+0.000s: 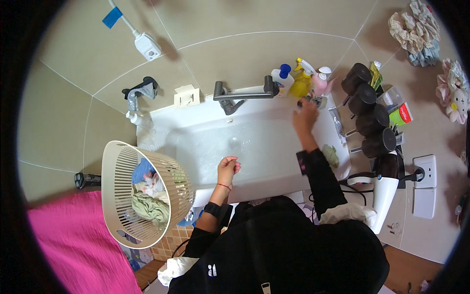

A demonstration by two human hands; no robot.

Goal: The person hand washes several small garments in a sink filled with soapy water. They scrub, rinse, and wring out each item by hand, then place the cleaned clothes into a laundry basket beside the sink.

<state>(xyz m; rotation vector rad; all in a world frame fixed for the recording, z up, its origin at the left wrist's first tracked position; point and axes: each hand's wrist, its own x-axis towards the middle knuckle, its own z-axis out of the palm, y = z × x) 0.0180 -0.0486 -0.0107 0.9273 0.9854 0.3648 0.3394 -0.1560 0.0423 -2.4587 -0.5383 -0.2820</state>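
Note:
A white rectangular washbasin [264, 147] lies before me with clear water in it. My left hand [228, 169] hangs over the basin's front part, its fingers curled together and nothing visible in them. My right hand [306, 117] reaches to the back right corner, its fingertips at a small dark and grey object [318, 101] that they partly hide. Whether it grips that object I cannot tell. Just behind stand a pink pump bottle [320, 83], a yellow spray bottle [301, 83] and a white bottle with a blue cap [282, 79]. A dark faucet [244, 96] rises at the back.
A cream laundry basket [110, 205] holding clothes [150, 205] stands at the left, overlapping the basin's edge. Dark cups [372, 119] line the right wall above a white hair dryer [385, 200]. A green cloth [330, 156] rests on the right rim. Pink fabric [77, 239] hangs lower left.

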